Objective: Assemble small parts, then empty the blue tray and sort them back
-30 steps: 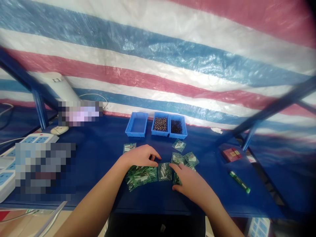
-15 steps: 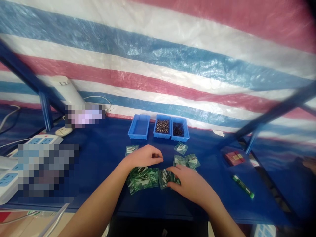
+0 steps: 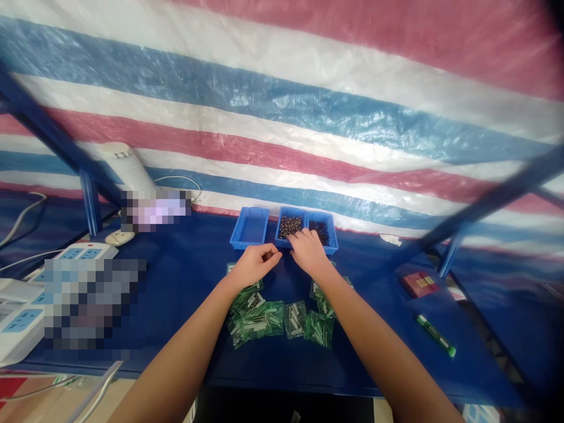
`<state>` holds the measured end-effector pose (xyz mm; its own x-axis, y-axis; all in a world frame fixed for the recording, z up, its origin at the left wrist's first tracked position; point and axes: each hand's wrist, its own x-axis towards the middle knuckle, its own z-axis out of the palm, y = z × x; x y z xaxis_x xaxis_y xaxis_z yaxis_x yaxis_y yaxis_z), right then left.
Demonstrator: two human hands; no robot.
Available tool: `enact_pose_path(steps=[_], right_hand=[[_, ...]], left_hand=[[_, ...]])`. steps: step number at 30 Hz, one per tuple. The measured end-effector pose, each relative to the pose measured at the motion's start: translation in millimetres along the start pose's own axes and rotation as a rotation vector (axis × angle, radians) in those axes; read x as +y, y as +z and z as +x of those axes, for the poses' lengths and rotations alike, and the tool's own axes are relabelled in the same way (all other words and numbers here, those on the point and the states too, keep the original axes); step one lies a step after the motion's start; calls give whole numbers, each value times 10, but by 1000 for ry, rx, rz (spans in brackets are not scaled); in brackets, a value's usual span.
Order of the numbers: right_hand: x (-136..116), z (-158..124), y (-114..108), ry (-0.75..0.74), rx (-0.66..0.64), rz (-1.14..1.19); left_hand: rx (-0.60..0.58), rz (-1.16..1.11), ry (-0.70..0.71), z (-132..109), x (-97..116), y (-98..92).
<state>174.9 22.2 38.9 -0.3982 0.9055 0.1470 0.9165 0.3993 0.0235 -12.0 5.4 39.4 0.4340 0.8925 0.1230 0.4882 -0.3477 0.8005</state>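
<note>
At the far side of the blue table (image 3: pixel 185 294), the right hand (image 3: pixel 311 249) extends over the near edge of the middle tray (image 3: pixel 278 239), which holds brass-coloured parts (image 3: pixel 291 225); its grip is narrow, the thumb slightly apart from the forefinger, and contact cannot be determined. The left hand (image 3: pixel 256 266), just beside it, has its grip drawn closed, thumb to finger; whether anything is held cannot be told. Green-tinted packets (image 3: pixel 255 323) lie nearer the table's front, between and partly beneath the forearms. Likely faults: dark parts (image 3: pixel 315 225) in the adjoining right tray (image 3: pixel 333 239) could be mixed in, since the wrist lies close; a hooked rim could tip a tray; a low forearm could disturb the packets.
</note>
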Motion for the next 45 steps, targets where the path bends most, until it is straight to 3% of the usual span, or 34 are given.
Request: enact_pose_path(steps=[5, 9, 14, 18, 24, 30, 33, 36, 38, 41, 45], right_hand=[[44, 74, 9, -14, 19, -10], [50, 23, -118, 8, 71, 28], [25, -226, -380, -10, 135, 87], [-91, -471, -490, -76, 150, 115], [-232, -574, -364, -163, 82, 188], [-255, -605, -283, -170, 106, 510], [-261, -660, -219, 17, 212, 788], [-264, -660, -47, 398, 385, 1117], [-263, -627, 91, 545, 300, 1336], [-268, -581, 233, 601, 113, 1575], [-266, -575, 276, 566, 38, 1595]], left_hand=[[85, 15, 3, 1, -3, -2], [127, -17, -50, -7, -42, -32], [219, -150, -155, -1, -119, -37], [274, -395, -201, 26, -118, 0], [126, -598, -219, 46, -81, 25], [223, -500, -119, 14, -67, 39], [207, -381, -80, -31, -24, 13], [216, -224, -40, -66, 22, -16], [219, -127, -14, -76, 40, -27], [237, -2, 33, -83, 48, -35], [239, 131, 120, -105, 52, -49]])
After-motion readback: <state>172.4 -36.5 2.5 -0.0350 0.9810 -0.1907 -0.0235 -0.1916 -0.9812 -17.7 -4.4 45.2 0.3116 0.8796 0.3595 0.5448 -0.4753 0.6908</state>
